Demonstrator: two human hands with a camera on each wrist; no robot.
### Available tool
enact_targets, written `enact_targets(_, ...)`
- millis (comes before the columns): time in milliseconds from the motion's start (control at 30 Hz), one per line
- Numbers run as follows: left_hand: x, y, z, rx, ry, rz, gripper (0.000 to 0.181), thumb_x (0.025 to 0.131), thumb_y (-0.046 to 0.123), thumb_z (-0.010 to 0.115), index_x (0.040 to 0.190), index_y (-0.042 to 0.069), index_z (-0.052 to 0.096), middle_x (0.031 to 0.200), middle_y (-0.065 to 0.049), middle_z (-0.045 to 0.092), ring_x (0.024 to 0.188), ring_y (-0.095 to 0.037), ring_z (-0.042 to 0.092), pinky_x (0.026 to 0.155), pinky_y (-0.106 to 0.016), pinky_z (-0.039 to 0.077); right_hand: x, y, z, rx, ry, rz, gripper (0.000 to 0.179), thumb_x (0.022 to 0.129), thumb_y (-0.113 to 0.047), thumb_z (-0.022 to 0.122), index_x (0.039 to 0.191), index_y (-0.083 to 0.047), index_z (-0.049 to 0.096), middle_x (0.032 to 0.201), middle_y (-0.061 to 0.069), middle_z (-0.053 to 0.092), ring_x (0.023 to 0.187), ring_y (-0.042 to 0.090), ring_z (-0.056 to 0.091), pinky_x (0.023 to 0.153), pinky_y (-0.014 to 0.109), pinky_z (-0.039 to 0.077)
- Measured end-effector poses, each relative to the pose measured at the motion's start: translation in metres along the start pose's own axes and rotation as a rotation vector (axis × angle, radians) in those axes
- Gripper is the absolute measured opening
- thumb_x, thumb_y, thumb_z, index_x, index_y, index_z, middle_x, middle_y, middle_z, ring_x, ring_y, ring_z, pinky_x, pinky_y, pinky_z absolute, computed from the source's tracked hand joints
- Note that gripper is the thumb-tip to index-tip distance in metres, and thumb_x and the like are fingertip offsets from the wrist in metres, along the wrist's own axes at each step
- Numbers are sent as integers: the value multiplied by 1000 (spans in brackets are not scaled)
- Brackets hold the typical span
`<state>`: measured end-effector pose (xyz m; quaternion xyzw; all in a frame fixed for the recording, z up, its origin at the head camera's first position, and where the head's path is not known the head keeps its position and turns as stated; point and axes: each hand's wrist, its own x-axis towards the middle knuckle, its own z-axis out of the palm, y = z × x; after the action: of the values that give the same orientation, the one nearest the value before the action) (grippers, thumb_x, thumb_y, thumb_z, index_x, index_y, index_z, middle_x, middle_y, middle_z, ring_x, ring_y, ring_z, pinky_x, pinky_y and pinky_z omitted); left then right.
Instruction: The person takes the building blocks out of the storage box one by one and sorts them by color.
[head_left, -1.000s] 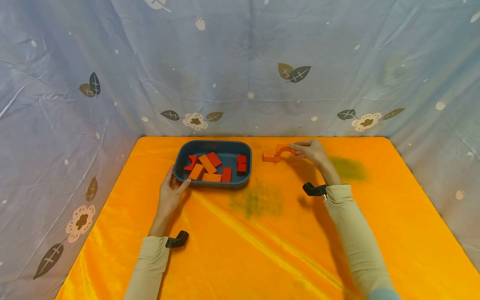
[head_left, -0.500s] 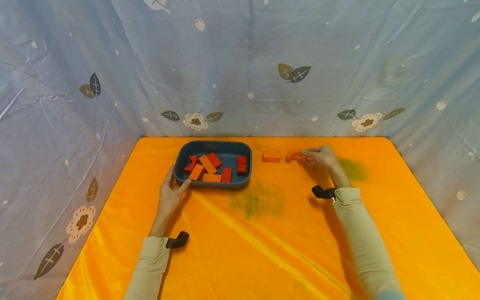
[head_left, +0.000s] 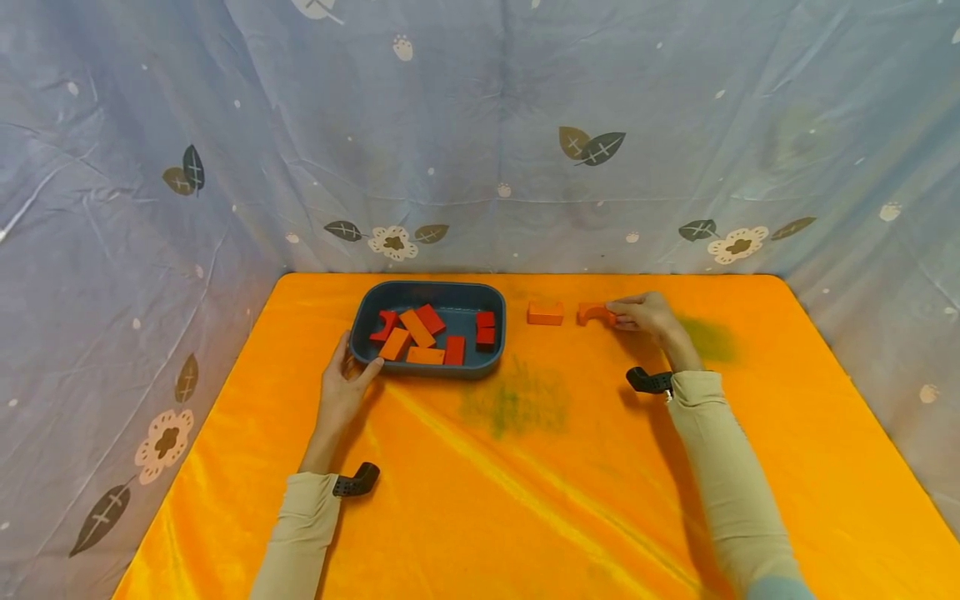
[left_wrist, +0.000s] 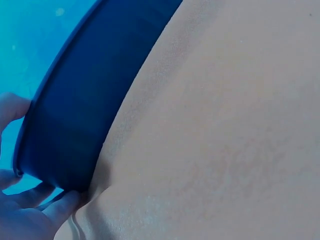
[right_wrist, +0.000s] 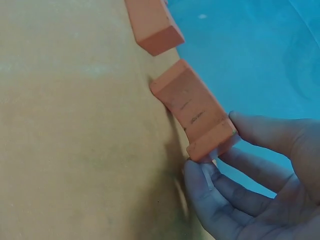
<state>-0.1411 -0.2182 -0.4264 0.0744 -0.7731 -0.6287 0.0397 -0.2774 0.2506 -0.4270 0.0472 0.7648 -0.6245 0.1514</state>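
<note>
In the head view my left hand [head_left: 343, 392] grips the near left corner of a dark blue-grey bin [head_left: 442, 372], thumb on the rim and fingers along the side. The left wrist view shows the bin's outer wall [left_wrist: 85, 110] with fingertips near its base. To the right, my right hand [head_left: 651, 317] pinches the right end of an orange arch block [head_left: 592, 307], whose hollow faces the near side. Just left of it lies an orange rectangular block [head_left: 545, 314], with a gap between the two. The right wrist view shows the arch block [right_wrist: 192, 102] between thumb and fingers.
Inside the bin lie several red and orange blocks, among them a red notched block [head_left: 386, 325] and an orange oblong block [head_left: 417, 328]. A yellow cloth [head_left: 480, 500] covers the table. Patterned grey-blue curtains [head_left: 495, 125] stand behind and at both sides.
My right hand has drawn the arch block right and toward me, down from over the rectangular block's right end, opening a gap. The left hand and bin have stayed put.
</note>
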Motion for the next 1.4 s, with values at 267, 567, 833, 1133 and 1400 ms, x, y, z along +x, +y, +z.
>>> enact_targets(267,4,-7,-2,-2,0,7,80,95,9,64,157,2,13,160,-18,19,144,-35,25,114,-46,31,4,9,4,-33,104,-28,44,94,-3,63,129,19,50,129,35,52,74,3,69,87,32,55)
enact_targets(567,18,-36,-4,35,22,50,83,94,19,67,158,7,15,161,-12,21,144,-33,27,113,-45,33,5,9,3,-89,112,-11,43,96,-7,62,131,16,51,134,35,49,76,1,68,87,30,55)
enact_targets(833,19,-38,-4,33,25,70,82,95,19,67,157,6,15,160,-13,22,143,-33,29,113,-45,33,2,3,5,-193,135,-22,40,95,-8,63,128,14,56,130,35,54,77,5,70,85,30,56)
enact_targets(1133,8,-13,-3,-1,-6,20,81,95,11,64,157,3,13,160,-17,20,144,-36,27,114,-46,31,0,-1,5,-206,131,-32,42,96,-8,63,129,16,54,130,35,53,77,5,69,83,30,56)
enact_targets(1400,1,-1,-1,2,-8,12,80,95,10,63,157,2,13,160,-18,19,144,-36,26,114,-46,32,-2,-6,6,-228,165,-64,39,95,-7,64,126,15,58,119,28,63,68,-1,66,80,29,58)
